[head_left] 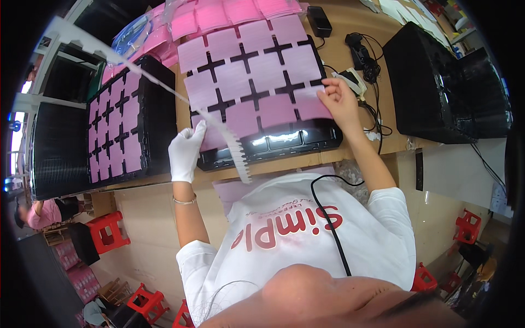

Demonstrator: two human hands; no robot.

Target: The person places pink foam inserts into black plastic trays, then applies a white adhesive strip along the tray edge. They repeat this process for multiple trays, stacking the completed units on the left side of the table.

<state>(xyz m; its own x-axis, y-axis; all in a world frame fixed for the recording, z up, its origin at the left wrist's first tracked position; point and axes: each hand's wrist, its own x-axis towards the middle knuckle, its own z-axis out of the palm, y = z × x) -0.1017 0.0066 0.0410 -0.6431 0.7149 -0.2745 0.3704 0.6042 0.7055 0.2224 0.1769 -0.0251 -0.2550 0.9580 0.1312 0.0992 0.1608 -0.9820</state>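
A thin pink foam sheet (254, 71) with cross-shaped cutouts lies over a black plastic tray (273, 143) on the table. Its near edge is lifted and curves above the tray's front, where shiny black compartments show. My right hand (340, 104), bare, pinches the sheet's right edge near its front corner. In a white glove, my left hand (186, 152) is closed on the front left corner of the same sheet. A white strip with a toothed edge (229, 143) slants across the view from the upper left, passing close by my left hand.
Stacked black trays topped with another pink sheet (116, 123) stand at left. More black trays (432, 82) are stacked at right. Pink foam bundles (219, 16) lie behind. A black box-shaped device (319, 22) and coiled black cables (371, 71) sit beyond my right hand. Red stools (109, 232) stand on the floor.
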